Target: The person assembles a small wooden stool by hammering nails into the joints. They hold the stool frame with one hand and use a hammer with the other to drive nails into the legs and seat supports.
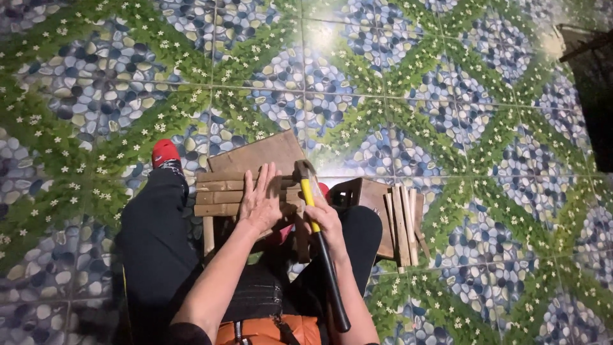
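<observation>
My left hand (260, 202) lies flat, fingers spread, on a small frame of wooden slats (220, 193) between my knees. My right hand (326, 222) grips a hammer (315, 217) with a yellow and black handle; its metal head rests at the right end of the slats. The handle's black end points back toward my body. A flat brown board (265, 153) lies under the far side of the slat frame.
A bundle of loose wooden strips (402, 223) lies on a dark brown piece (367, 195) right of my right knee. My legs in black trousers and a red shoe (165, 153) flank the work. Patterned pebble-and-flower floor tiles (447, 96) surround everything; a dark object (594, 83) is at the far right.
</observation>
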